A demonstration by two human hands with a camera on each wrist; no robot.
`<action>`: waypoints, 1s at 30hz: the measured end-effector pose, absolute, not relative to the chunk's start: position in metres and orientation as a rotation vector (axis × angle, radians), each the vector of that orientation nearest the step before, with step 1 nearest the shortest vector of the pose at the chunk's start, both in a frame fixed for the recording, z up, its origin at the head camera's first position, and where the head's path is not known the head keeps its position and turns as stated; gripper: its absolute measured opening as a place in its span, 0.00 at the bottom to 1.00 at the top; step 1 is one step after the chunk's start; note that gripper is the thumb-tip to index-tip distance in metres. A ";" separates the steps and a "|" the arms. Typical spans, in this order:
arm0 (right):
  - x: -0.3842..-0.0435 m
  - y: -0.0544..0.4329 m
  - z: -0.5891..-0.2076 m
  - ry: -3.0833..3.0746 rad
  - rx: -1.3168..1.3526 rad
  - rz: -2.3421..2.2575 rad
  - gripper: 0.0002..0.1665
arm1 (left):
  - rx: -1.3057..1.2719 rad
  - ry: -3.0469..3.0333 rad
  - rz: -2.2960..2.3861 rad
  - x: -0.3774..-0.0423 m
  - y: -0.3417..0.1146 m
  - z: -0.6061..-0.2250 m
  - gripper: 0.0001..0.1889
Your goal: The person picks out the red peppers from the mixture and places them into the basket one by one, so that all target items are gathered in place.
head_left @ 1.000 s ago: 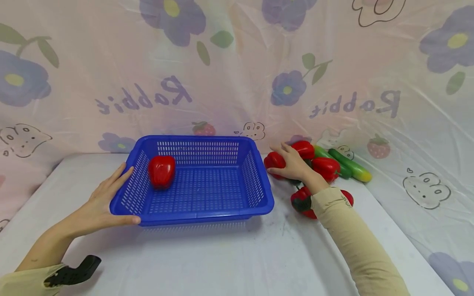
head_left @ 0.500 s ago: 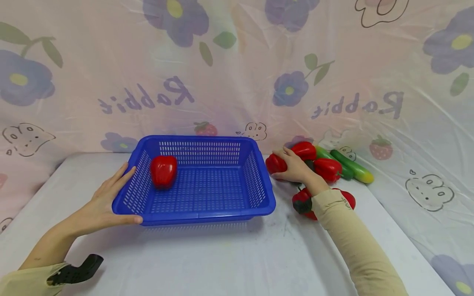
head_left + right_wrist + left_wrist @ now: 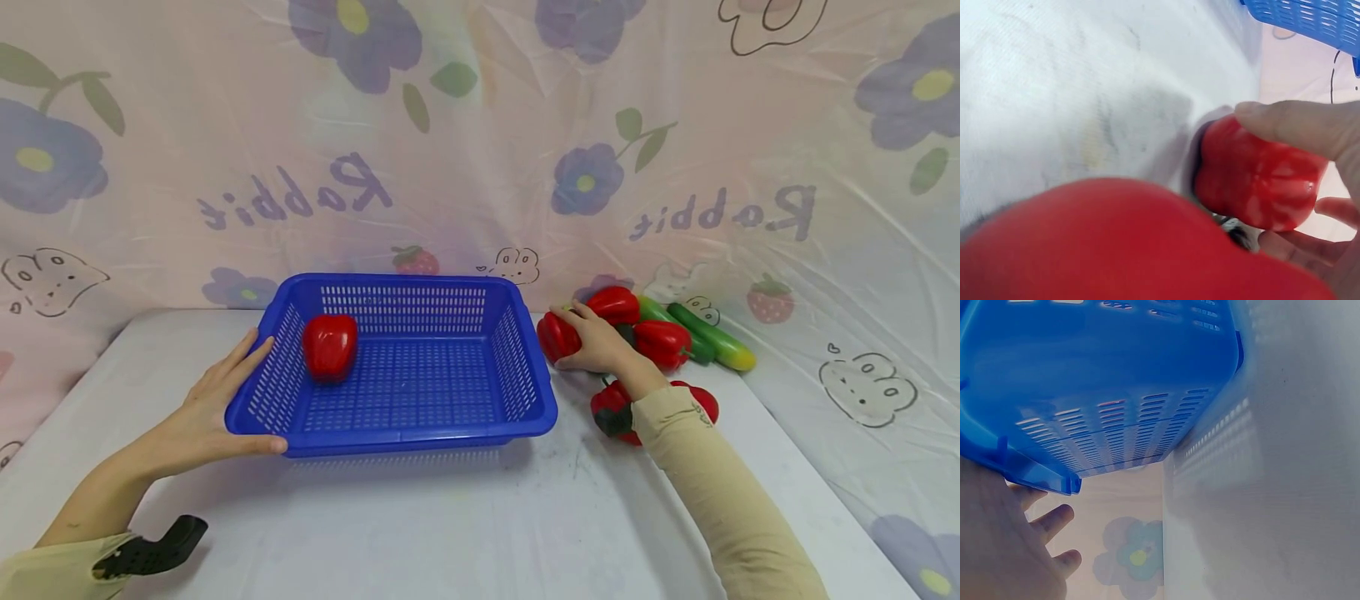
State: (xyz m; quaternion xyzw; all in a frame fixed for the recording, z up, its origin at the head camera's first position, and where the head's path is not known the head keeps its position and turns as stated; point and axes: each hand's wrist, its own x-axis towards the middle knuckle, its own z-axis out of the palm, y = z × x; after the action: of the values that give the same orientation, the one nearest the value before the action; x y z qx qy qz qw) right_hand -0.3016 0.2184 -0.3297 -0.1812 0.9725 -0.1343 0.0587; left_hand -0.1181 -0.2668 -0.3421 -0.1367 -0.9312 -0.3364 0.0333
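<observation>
My right hand (image 3: 596, 342) holds a red bell pepper (image 3: 557, 337) on the table just right of the blue basket (image 3: 420, 437). In the right wrist view, the thumb (image 3: 1291, 128) lies along one side of this bell pepper and the fingers (image 3: 1310, 247) curl at the other. At the basket's left end, my left hand (image 3: 197, 421) lies against the rim with fingers extended, the thumb along the front corner. The left wrist view has these spread fingers (image 3: 1054, 522) beside the basket wall. Inside the basket, toward the left, sits another red bell pepper (image 3: 330, 348).
More red bell peppers (image 3: 662, 344) lie around my right hand and forearm, some partly hidden by the sleeve (image 3: 712, 475). Behind them, near the back edge, rest long green cucumbers (image 3: 712, 337), one with a yellow end. A printed curtain (image 3: 465, 167) hangs behind the white table (image 3: 420, 533).
My right hand's fingers have closed from hovering over the bell pepper to gripping it, and the pepper has tipped more upright. The left hand and basket stay put.
</observation>
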 end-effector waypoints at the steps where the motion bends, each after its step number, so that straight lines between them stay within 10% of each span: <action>1: -0.301 0.218 -0.330 2.950 -0.549 -0.406 0.56 | -0.418 -2.866 -1.033 -0.118 -0.267 -0.342 0.63; 30: -0.297 0.220 -0.325 3.093 -0.585 -0.329 0.53 | -0.434 -2.853 -1.045 -0.118 -0.266 -0.341 0.63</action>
State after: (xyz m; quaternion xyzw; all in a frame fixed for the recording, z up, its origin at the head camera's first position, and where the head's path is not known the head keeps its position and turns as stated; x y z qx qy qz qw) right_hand -0.2970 0.2195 -0.3250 -0.1848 0.9772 -0.1041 -0.0116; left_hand -0.1178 -0.2664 -0.3415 -0.1413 -0.9289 -0.3403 0.0363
